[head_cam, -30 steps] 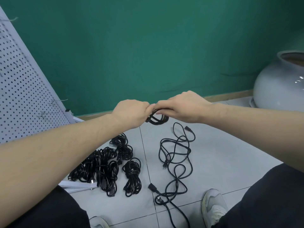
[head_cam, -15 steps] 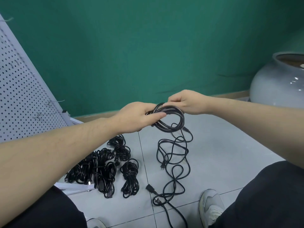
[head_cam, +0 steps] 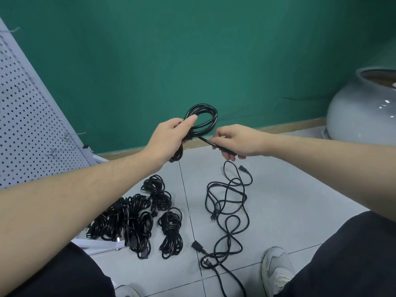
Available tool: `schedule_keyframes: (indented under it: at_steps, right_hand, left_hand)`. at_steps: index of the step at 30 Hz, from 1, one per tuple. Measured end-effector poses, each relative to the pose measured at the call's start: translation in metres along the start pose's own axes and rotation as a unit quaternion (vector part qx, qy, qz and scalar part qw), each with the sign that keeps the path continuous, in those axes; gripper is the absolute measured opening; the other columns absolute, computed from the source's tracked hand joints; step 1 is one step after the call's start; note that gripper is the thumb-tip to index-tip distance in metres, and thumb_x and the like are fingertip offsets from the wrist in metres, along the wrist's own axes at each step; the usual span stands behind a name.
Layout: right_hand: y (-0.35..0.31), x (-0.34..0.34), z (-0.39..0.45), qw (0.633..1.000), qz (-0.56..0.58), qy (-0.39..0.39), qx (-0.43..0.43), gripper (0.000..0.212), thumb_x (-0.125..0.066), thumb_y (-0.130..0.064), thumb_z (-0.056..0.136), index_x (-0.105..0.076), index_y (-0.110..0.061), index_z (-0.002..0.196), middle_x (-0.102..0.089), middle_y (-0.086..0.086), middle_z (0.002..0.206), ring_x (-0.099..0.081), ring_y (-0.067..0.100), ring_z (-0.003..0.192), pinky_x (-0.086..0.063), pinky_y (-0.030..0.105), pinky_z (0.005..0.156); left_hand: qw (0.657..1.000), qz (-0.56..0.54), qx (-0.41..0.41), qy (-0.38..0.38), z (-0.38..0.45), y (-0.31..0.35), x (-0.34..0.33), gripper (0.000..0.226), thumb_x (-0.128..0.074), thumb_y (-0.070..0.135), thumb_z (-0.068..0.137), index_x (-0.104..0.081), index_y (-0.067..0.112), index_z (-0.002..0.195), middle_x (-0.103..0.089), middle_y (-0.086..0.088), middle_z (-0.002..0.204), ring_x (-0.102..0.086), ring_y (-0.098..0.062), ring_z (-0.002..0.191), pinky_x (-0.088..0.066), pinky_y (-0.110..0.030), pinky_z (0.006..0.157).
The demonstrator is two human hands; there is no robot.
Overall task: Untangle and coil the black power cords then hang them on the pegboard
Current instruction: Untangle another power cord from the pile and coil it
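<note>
Fingers point(head_cam: 189, 121) of left hand point(head_cam: 169, 138) curl round a coiled cord point(head_cam: 203, 121), held up in front of the green wall point(head_cam: 192, 50). Right hand point(head_cam: 237, 140) pinches the cord's loose tail just beside the coil. On the floor point(head_cam: 289, 200): bundled cords point(head_cam: 137, 217) near the left edge by the pegboard point(head_cam: 27, 129), one loose cord point(head_cam: 229, 211) sprawled in the middle, apart from the bundles. Pegboard leans at left, hooks point(head_cam: 64, 144) bare. Grey pot point(head_cam: 362, 108) at far right. Shoe point(head_cam: 276, 269) near the floor's bottom edge.
</note>
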State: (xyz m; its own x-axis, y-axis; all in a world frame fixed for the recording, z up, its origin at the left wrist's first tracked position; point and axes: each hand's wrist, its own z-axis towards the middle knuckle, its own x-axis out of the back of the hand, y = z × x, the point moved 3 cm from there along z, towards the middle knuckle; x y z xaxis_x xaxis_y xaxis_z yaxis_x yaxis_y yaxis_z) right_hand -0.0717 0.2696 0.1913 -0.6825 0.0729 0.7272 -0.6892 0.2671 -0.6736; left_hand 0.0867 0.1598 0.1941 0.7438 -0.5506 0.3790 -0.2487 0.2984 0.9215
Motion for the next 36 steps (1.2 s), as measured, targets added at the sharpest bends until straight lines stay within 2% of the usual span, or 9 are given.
schedule_keyframes:
  at_steps: [3, 7, 12, 17, 20, 23, 27, 31, 36]
  right_hand:
    - [-0.007, 0.002, 0.000, 0.999, 0.039, 0.005, 0.006, 0.018, -0.056, -0.033, 0.102, -0.053, -0.015, 0.103, -0.067, 0.000, 0.067, -0.056, 0.014, 0.055, -0.045, 0.026, 0.048]
    - [-0.008, 0.013, -0.002, 0.969, 0.245, 0.019, 0.012, 0.029, -0.068, -0.011, 0.094, -0.042, -0.015, 0.107, -0.074, 0.005, 0.083, -0.060, 0.018, 0.069, -0.045, 0.028, 0.063]
    - [-0.011, 0.009, -0.006, 0.923, 0.385, -0.022, 0.018, 0.033, -0.066, 0.003, 0.091, -0.043, -0.015, 0.105, -0.076, 0.010, 0.105, -0.071, 0.018, 0.087, -0.052, 0.026, 0.070]
    - [-0.016, 0.014, -0.008, 0.900, 0.433, -0.024, 0.032, 0.021, -0.068, -0.005, 0.088, -0.056, -0.017, 0.100, -0.077, 0.011, 0.107, -0.074, 0.018, 0.088, -0.056, 0.028, 0.082]
    - [-0.013, 0.016, -0.001, 0.899, 0.434, 0.043, 0.031, 0.011, -0.067, -0.012, 0.094, -0.069, -0.018, 0.103, -0.075, -0.001, 0.091, -0.065, 0.010, 0.077, -0.051, 0.026, 0.077]
    - [-0.010, 0.018, 0.005, 0.901, 0.417, 0.120, -0.001, 0.017, -0.073, -0.024, 0.091, -0.077, -0.025, 0.107, -0.069, -0.015, 0.094, -0.047, 0.008, 0.080, -0.043, 0.025, 0.074]
    - [-0.017, 0.011, 0.006, 0.861, 0.495, 0.116, -0.015, 0.020, -0.069, -0.026, 0.094, -0.068, -0.022, 0.114, -0.076, -0.004, 0.105, -0.057, 0.008, 0.070, -0.043, 0.022, 0.069]
    - [-0.019, 0.010, 0.008, 0.881, 0.452, 0.139, -0.028, 0.021, -0.063, -0.033, 0.099, -0.066, -0.016, 0.111, -0.077, -0.003, 0.108, -0.051, 0.009, 0.070, -0.040, 0.021, 0.067]
    - [-0.028, 0.008, 0.005, 0.954, 0.255, 0.157, 0.007, 0.028, -0.051, -0.037, 0.104, -0.070, -0.018, 0.095, -0.071, -0.018, 0.077, -0.039, 0.011, 0.071, -0.036, 0.025, 0.070]
  left_hand:
    - [0.999, 0.001, 0.034, 0.031, 0.007, -0.006, 0.006, 0.049, -0.075, 0.062, 0.081, -0.050, 0.022, 0.066, -0.046, 0.004, 0.059, -0.036, -0.016, 0.046, -0.029, -0.026, 0.048]
    - [0.996, 0.032, 0.065, 0.050, 0.012, -0.010, 0.013, 0.045, -0.062, 0.062, 0.090, -0.054, 0.018, 0.083, -0.050, -0.006, 0.079, -0.038, -0.021, 0.057, -0.031, -0.026, 0.050]
    - [0.992, 0.056, 0.099, 0.061, 0.012, -0.011, 0.008, 0.059, -0.046, 0.061, 0.099, -0.062, 0.004, 0.103, -0.058, -0.005, 0.089, -0.047, -0.020, 0.068, -0.035, -0.029, 0.056]
    - [0.990, 0.073, 0.116, 0.030, 0.014, -0.014, 0.003, 0.062, -0.038, 0.063, 0.100, -0.065, 0.007, 0.106, -0.065, -0.008, 0.097, -0.053, -0.021, 0.079, -0.037, -0.032, 0.065]
    - [0.992, 0.081, 0.097, 0.004, 0.010, -0.015, -0.005, 0.052, -0.027, 0.049, 0.104, -0.058, 0.008, 0.093, -0.061, -0.008, 0.092, -0.049, -0.024, 0.080, -0.036, -0.034, 0.068]
    - [0.994, 0.082, 0.076, 0.001, 0.006, -0.014, -0.010, 0.040, -0.026, 0.035, 0.104, -0.055, 0.014, 0.086, -0.058, -0.005, 0.089, -0.047, -0.022, 0.079, -0.035, -0.033, 0.068]
    - [0.994, 0.101, 0.048, 0.018, 0.003, -0.011, -0.016, 0.038, -0.027, 0.041, 0.108, -0.053, 0.014, 0.105, -0.060, 0.002, 0.093, -0.052, -0.015, 0.079, -0.034, -0.030, 0.063]
    - [0.994, 0.107, 0.031, 0.005, 0.000, -0.006, -0.023, 0.032, -0.027, 0.041, 0.110, -0.042, 0.013, 0.109, -0.051, 0.001, 0.081, -0.048, -0.012, 0.070, -0.030, -0.031, 0.059]
    - [0.995, 0.096, -0.004, 0.006, -0.002, -0.004, -0.028, 0.026, -0.030, 0.034, 0.111, -0.041, 0.011, 0.110, -0.049, 0.002, 0.081, -0.045, -0.012, 0.068, -0.035, -0.023, 0.054]
